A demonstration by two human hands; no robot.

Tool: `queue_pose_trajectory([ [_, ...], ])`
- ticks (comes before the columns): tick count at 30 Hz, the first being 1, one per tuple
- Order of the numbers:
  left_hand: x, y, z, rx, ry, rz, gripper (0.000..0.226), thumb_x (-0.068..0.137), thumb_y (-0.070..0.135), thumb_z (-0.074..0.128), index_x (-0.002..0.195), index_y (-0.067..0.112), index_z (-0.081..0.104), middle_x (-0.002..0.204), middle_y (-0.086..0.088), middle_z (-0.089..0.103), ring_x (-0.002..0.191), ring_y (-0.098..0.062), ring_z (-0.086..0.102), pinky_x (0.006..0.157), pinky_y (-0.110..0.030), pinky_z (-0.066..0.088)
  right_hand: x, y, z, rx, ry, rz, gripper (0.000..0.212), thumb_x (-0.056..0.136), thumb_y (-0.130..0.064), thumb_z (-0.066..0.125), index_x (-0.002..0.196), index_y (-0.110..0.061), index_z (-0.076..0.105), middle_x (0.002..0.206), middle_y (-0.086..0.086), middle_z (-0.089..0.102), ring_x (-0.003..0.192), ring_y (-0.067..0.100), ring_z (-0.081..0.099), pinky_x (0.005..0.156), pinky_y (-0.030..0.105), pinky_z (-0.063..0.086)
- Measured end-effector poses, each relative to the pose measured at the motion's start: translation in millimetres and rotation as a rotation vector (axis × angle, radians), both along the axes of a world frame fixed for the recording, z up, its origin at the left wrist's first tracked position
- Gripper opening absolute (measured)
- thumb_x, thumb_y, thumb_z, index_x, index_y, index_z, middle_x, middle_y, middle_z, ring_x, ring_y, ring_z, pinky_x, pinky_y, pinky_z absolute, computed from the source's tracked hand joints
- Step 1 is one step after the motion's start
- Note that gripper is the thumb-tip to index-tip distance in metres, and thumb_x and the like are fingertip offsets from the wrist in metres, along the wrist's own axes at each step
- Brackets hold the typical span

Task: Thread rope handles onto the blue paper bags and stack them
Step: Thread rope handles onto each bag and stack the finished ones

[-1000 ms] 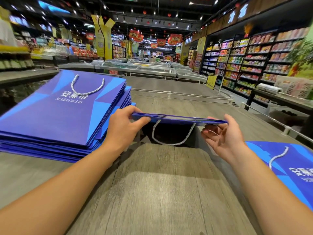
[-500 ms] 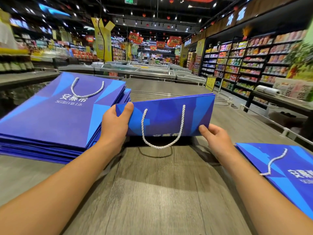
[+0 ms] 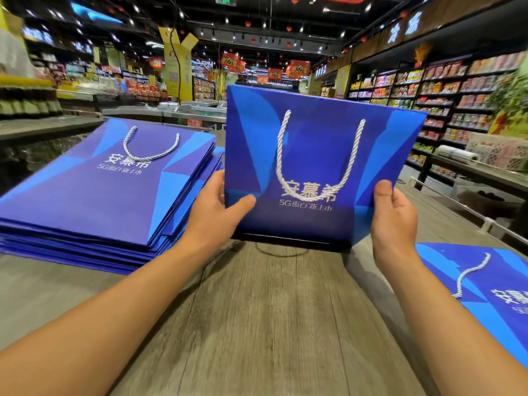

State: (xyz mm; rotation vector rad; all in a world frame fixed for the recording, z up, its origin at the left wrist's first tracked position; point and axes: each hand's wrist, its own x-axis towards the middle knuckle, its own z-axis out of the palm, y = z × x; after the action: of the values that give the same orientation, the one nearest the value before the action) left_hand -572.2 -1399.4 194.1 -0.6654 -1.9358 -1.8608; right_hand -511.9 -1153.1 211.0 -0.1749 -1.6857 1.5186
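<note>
We held one blue paper bag [image 3: 320, 155] upright over the wooden table [image 3: 257, 324], its printed face toward us and its lower edge just above the boards; it was folded flat, so we could not tell whether anything lay inside it. Its white rope handle [image 3: 314, 155] hung down the face in a long loop, both ends entering near the top edge, the bottom of the loop lying across the silver lettering. To the left of the held bag sat the stack of flat blue bags [image 3: 100, 195] on the table, the top one carrying its own rope handle [image 3: 150, 147]; to the right of the held bag another blue bag [image 3: 485, 290] lay flat near the table's edge, a rope end [image 3: 471, 272] trailing loose over its face.

Our left hand [image 3: 213, 212] gripped the held bag's left edge — thumb pressed on the front, the other fingers hidden behind the paper; our right hand [image 3: 395, 221] gripped the right edge likewise — thumb flat along the front, fingers curled round the back.
</note>
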Motion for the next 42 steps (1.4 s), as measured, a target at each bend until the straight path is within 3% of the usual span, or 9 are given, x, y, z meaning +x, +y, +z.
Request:
queue_pose_trajectory([
  [5,4,7,2,0.008,0.055,0.003,0.029,0.088,0.018,0.062,0.112,0.034,0.059,0.113,0.012,0.069,0.104,-0.005,0.066,0.087,-0.027,0.053,-2,2,2,0.028,0.005,-0.089,0.031,0.103,-0.041,0.042,0.084,-0.023,0.058,0.084,-0.014,0.066,0.077,0.000,0.060,0.072,0.028,0.045],
  [9,2,6,1,0.001,0.011,0.090,0.029,0.090,0.017,0.065,0.116,0.026,0.055,0.115,0.011,0.067,0.102,-0.002,0.065,0.088,-0.029,0.053,0,-2,1,0.225,-0.101,-0.162,0.014,0.099,-0.028,0.049,0.108,-0.017,0.048,0.094,-0.012,0.057,0.081,0.008,0.054,0.070,0.026,0.036],
  [12,-3,2,-3,-0.062,-0.108,0.101,0.057,0.085,0.016,0.071,0.134,0.022,0.042,0.125,0.009,0.061,0.102,-0.003,0.063,0.089,-0.028,0.052,-2,-4,-4,0.253,-0.242,-0.147,0.038,0.093,-0.025,0.058,0.126,-0.015,0.041,0.112,-0.004,0.055,0.097,0.019,0.053,0.078,0.028,0.037],
  [14,-4,2,-6,-0.231,-0.155,0.113,0.071,0.083,0.014,0.073,0.143,0.020,0.035,0.131,0.010,0.052,0.108,-0.004,0.058,0.090,-0.020,0.044,-3,-2,-9,0.297,-0.414,-0.132,0.051,0.090,-0.028,0.062,0.133,-0.015,0.036,0.118,0.002,0.057,0.099,0.026,0.058,0.084,0.036,0.046],
  [17,-6,4,-15,-0.701,-0.215,0.170,0.079,0.082,0.034,0.074,0.148,0.021,0.033,0.144,-0.004,0.041,0.133,-0.021,0.042,0.104,-0.028,0.033,0,2,-16,0.447,-0.737,-0.066,0.055,0.086,-0.036,0.064,0.131,-0.017,0.037,0.102,0.002,0.061,0.092,0.028,0.061,0.086,0.039,0.050],
  [21,-5,5,-19,-1.196,-0.227,0.159,0.073,0.084,0.062,0.059,0.147,0.032,0.037,0.159,-0.004,0.017,0.145,-0.029,0.018,0.116,-0.046,0.025,-5,5,-27,0.808,-1.048,-0.042,0.062,0.080,-0.053,0.062,0.132,-0.021,0.050,0.138,0.001,0.043,0.130,0.029,0.037,0.105,0.042,0.037],
  [29,0,8,-14,-1.308,-0.171,0.030,0.076,0.074,0.076,0.060,0.136,0.034,0.048,0.134,0.001,0.043,0.128,-0.026,0.040,0.109,-0.045,0.033,-21,-18,-41,1.130,-0.737,0.193,0.044,0.096,-0.025,0.047,0.139,-0.032,0.051,0.147,-0.009,0.045,0.139,0.026,0.035,0.114,0.045,0.029],
  [36,2,14,-15,-1.361,-0.156,0.097,0.086,0.072,0.083,0.051,0.140,0.031,0.046,0.140,0.003,0.038,0.130,-0.024,0.041,0.107,-0.048,0.035,-10,-37,-35,1.063,-0.684,0.172,0.011,0.089,-0.029,0.059,0.094,-0.024,0.069,0.105,-0.005,0.065,0.110,0.021,0.052,0.093,0.036,0.045],
  [42,3,15,-16,-1.340,-0.131,0.103,0.085,0.073,0.083,0.051,0.140,0.031,0.046,0.142,0.003,0.039,0.132,-0.024,0.039,0.108,-0.048,0.034,-1,-41,-32,1.051,-0.716,0.167,0.026,0.090,-0.033,0.061,0.114,-0.024,0.066,0.122,-0.004,0.060,0.120,0.020,0.050,0.095,0.032,0.043],
])
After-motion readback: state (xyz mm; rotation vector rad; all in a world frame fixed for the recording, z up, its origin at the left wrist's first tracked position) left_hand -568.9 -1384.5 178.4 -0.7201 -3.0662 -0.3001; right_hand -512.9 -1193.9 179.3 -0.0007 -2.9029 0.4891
